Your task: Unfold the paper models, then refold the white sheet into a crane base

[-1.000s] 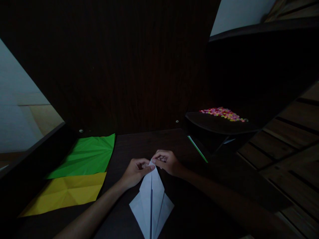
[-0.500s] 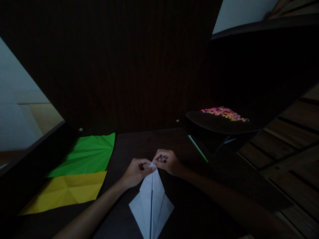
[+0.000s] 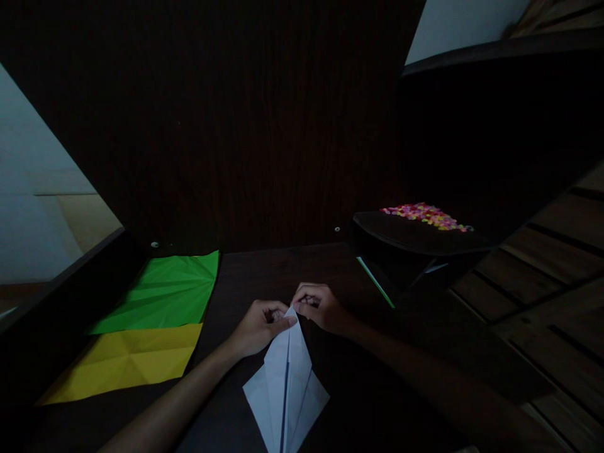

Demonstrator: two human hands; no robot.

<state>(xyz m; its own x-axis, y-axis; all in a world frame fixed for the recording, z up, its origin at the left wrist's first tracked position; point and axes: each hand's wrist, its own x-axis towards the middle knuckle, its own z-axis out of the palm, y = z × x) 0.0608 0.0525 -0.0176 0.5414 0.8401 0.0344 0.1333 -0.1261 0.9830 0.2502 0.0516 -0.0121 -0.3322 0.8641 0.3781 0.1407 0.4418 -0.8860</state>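
— Head view: where is the white folded paper point(image 3: 287, 377)?
— On the counter point(image 3: 264, 270), long axis running toward the person; far tip pinched between left hand point(image 3: 257, 326) and right hand point(image 3: 319, 307), both equally near.

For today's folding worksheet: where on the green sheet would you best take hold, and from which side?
Probably the green sheet's near right corner, coming from the right. That edge lies toward the hands, over bare dark desk. The near edge meets the yellow sheet, and whether they overlap cannot be told, so gripping there might shift both. The creased paper lies flat; pinch thumb under.
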